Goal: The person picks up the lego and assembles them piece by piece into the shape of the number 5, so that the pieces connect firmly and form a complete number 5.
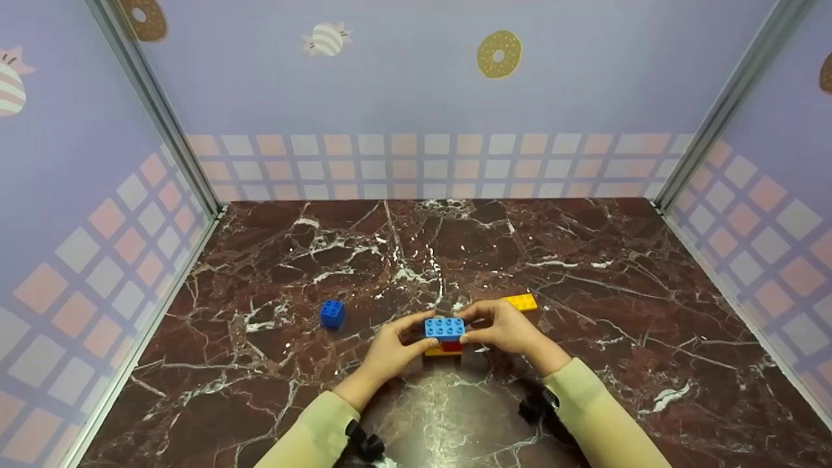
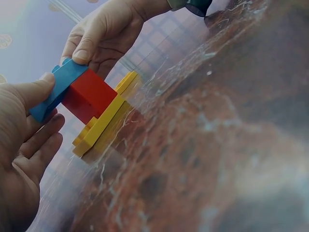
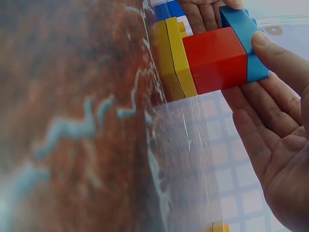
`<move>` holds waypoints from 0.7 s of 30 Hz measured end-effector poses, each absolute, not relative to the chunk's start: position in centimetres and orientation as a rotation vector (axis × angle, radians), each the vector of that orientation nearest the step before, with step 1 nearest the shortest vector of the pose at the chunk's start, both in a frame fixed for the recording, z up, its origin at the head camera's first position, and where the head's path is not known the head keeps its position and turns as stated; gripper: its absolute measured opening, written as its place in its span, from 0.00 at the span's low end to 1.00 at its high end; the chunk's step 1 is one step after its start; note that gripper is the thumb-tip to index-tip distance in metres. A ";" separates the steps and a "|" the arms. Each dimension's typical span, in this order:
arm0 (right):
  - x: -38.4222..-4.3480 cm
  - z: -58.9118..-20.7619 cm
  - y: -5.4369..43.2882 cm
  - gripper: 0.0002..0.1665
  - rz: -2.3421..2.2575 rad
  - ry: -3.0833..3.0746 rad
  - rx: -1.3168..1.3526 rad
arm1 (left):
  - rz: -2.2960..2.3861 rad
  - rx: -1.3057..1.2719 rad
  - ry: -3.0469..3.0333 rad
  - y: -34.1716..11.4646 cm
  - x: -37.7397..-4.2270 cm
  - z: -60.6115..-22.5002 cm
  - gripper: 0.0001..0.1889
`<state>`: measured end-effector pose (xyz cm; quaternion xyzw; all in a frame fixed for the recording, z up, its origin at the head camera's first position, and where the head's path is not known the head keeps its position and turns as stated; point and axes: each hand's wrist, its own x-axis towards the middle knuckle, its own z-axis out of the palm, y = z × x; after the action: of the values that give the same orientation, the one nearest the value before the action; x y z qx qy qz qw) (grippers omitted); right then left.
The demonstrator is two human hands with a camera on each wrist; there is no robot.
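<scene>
A light blue eight-stud brick (image 1: 444, 329) sits over a red brick (image 2: 91, 95), which stands on a long yellow brick (image 2: 101, 125) lying on the table. My left hand (image 1: 389, 351) pinches the left end of the light blue brick between thumb and fingers. At the opposite end, my right hand (image 1: 504, 327) pinches the same brick, its thumb on the near side. In the right wrist view the light blue brick (image 3: 248, 46) meets the red one's top. From the head view most of the red and yellow bricks is hidden beneath it.
A dark blue brick (image 1: 332, 314) stands on the marbled table (image 1: 260, 403), left of the hands. Behind my right hand lies another yellow brick (image 1: 521, 302), partly covered by it. Patterned panels (image 1: 416, 97) enclose the back and both sides.
</scene>
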<state>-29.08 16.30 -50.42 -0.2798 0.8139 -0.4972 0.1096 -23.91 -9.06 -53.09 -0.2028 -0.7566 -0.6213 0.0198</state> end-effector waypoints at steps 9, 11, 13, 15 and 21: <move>-29.0 -50.2 16.3 0.21 -1.462 2.399 -0.834 | -1.997 -0.627 -2.287 -9.4 -24.2 -53.3 0.29; -28.9 -50.1 16.3 0.21 -1.469 2.394 -0.839 | -2.005 -0.638 -2.275 -9.4 -24.2 -53.2 0.29; -28.9 -50.1 16.3 0.21 -1.475 2.389 -0.847 | -2.008 -0.644 -2.261 -9.5 -24.2 -53.0 0.29; -28.9 -50.1 16.3 0.21 -1.482 2.385 -0.848 | -2.003 -0.642 -2.245 -9.6 -24.2 -52.9 0.28; -29.0 -50.3 16.4 0.22 -1.479 2.383 -0.832 | -1.965 -0.602 -2.216 -10.3 -24.6 -52.8 0.25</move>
<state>-29.02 16.35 -50.31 -0.2826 0.8098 -0.5027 0.1077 -24.55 -10.27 -52.81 -0.1988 -0.7319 -0.6490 0.0597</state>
